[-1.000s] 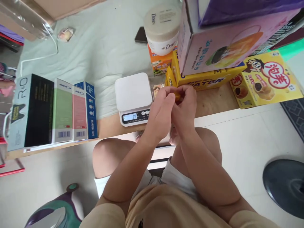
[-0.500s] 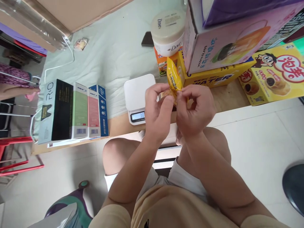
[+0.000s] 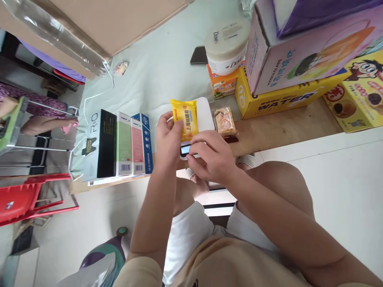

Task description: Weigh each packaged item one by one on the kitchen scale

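Observation:
My left hand [image 3: 168, 137] grips the left edge of a yellow-wrapped bar of soap [image 3: 187, 120], its printed face turned up. The soap is over the white plate of a digital kitchen scale [image 3: 205, 113]; whether it rests on the plate I cannot tell. My right hand [image 3: 213, 156] hovers at the front of the scale, fingers bent and apart with nothing visible in them. Its fingertips partly cover the lit display [image 3: 185, 150], whose digits are unreadable. Just right of the scale lies a clear-wrapped snack [image 3: 225, 120].
Upright boxes [image 3: 124, 145] stand left of the scale. On the right are a Dove jar [image 3: 227, 48] on an orange box, a yellow box [image 3: 287, 95] under a pink one, and a snack box [image 3: 359, 95]. A phone [image 3: 198, 56] lies behind. A person's leg shows far left.
The soap packet has moved left and down from between both hands to over the scale, now flat in my left hand. My right hand has let go and shifted to the display.

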`<move>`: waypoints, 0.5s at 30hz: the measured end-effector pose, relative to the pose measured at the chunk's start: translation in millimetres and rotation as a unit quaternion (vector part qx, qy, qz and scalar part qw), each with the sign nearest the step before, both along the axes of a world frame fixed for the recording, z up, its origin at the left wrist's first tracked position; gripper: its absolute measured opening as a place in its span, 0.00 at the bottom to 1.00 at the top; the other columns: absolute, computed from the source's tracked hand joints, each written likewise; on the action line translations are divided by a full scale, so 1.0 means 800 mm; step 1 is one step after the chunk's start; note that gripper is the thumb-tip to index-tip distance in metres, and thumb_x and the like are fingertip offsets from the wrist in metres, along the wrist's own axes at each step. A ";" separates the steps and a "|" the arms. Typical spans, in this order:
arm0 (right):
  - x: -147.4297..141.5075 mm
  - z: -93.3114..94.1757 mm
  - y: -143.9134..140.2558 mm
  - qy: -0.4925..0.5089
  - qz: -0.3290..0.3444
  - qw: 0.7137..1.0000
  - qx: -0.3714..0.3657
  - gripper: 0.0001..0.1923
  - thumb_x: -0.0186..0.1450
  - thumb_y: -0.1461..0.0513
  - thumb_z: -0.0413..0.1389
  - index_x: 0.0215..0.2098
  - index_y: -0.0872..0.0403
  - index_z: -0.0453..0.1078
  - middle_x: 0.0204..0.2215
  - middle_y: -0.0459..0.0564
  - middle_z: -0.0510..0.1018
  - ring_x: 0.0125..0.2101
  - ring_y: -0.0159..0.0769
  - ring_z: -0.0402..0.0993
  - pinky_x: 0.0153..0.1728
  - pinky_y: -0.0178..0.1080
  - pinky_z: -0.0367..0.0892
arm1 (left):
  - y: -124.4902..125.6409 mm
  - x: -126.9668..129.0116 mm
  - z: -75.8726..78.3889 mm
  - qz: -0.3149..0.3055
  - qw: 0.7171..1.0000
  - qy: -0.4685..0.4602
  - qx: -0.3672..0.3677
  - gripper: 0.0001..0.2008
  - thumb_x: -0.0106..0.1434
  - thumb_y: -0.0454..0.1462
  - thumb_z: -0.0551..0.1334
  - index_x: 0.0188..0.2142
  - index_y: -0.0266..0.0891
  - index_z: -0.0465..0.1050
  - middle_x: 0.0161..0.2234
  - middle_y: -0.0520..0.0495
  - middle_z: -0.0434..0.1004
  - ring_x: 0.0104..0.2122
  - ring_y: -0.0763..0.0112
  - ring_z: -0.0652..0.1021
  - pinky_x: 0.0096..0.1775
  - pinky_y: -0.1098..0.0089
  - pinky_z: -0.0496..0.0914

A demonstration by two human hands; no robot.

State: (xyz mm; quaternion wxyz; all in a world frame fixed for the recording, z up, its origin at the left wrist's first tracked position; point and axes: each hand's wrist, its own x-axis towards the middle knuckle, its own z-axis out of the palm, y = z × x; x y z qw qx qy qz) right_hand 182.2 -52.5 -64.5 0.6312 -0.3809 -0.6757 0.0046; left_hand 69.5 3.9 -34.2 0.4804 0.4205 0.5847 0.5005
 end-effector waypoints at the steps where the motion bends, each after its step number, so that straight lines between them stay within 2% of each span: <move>1: 0.000 0.000 -0.001 0.002 -0.001 1.000 0.002 0.07 0.67 0.67 0.56 0.34 0.51 0.64 0.34 0.49 0.78 0.36 0.33 0.73 0.40 0.39 0.72 | 0.003 -0.003 -0.003 -0.002 1.000 0.027 -0.001 0.12 0.65 0.35 0.64 0.47 0.45 0.68 0.44 0.47 0.83 0.42 0.66 0.84 0.44 0.66 0.80; 4: 0.004 0.003 -0.003 0.006 0.003 1.000 -0.007 0.06 0.66 0.67 0.56 0.34 0.51 0.64 0.34 0.49 0.77 0.36 0.34 0.73 0.39 0.39 0.72 | 0.008 -0.005 -0.008 -0.004 0.992 0.120 0.029 0.17 0.65 0.37 0.65 0.52 0.44 0.68 0.52 0.43 0.80 0.50 0.62 0.83 0.52 0.62 0.78; 7: 0.012 0.005 -0.003 0.005 0.008 1.000 -0.021 0.06 0.66 0.67 0.56 0.34 0.51 0.64 0.33 0.48 0.77 0.36 0.33 0.73 0.38 0.38 0.72 | 0.013 -0.007 -0.007 0.013 0.978 0.191 0.084 0.17 0.62 0.36 0.68 0.51 0.42 0.71 0.54 0.43 0.77 0.58 0.59 0.77 0.63 0.58 0.69; 9: 0.017 0.003 -0.004 -0.005 0.009 1.000 -0.025 0.05 0.66 0.67 0.55 0.35 0.51 0.64 0.33 0.48 0.77 0.35 0.34 0.73 0.38 0.39 0.73 | 0.020 -0.013 -0.006 0.022 0.977 0.175 0.121 0.14 0.62 0.34 0.68 0.47 0.43 0.73 0.52 0.46 0.77 0.57 0.62 0.76 0.66 0.59 0.65; 11: 0.018 0.001 -0.006 -0.025 0.015 0.999 -0.029 0.05 0.65 0.67 0.56 0.37 0.51 0.65 0.33 0.48 0.77 0.35 0.34 0.73 0.38 0.40 0.73 | 0.028 -0.021 -0.008 0.031 0.980 0.128 0.148 0.09 0.64 0.32 0.66 0.43 0.43 0.73 0.48 0.49 0.76 0.53 0.66 0.75 0.64 0.62 0.64; 15: 0.014 0.005 -0.014 -0.063 0.043 0.996 -0.038 0.08 0.64 0.69 0.56 0.39 0.51 0.66 0.33 0.48 0.78 0.36 0.34 0.74 0.43 0.42 0.77 | 0.036 -0.040 -0.021 0.047 0.990 0.024 0.133 0.04 0.68 0.31 0.62 0.37 0.43 0.73 0.40 0.51 0.74 0.45 0.70 0.73 0.57 0.67 0.66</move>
